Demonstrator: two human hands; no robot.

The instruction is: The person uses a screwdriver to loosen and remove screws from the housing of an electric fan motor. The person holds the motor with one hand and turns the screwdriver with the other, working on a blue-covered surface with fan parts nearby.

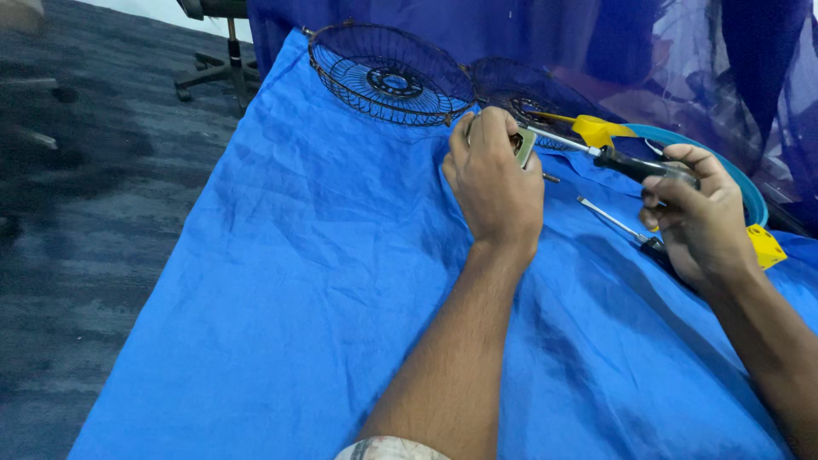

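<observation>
A: Fingers of the left hand (494, 175) curl tight around a small greenish metal part (521, 145), pinning it against the blue cloth (281, 281). Only one corner of the part shows past the knuckles.

B: And the right hand (700, 217)?

A: It pinches the black handle of a screwdriver (609, 156) between thumb and fingertips, shaft pointing left so the tip meets the part just beside the left index finger.

B: What could go wrong?

A: Likely a slip. The tip sits very near the left fingers, so if it jumps off the screw it may jab them. The cloth is soft and creased, so the part could also shift under pressure.

B: How are the arms set?

A: The left forearm runs straight up from the lower edge, wrist bent down over the part. The right wrist is lifted, the hand off the cloth.

B: What lies around them?

A: A second screwdriver (615, 220) lies on the cloth under the right hand. Two black wire fan guards (388, 77) sit at the far edge, a teal ring (754, 200) with yellow pieces is to the right, and an office chair base (217, 68) stands on the dark carpet (77, 213).
</observation>
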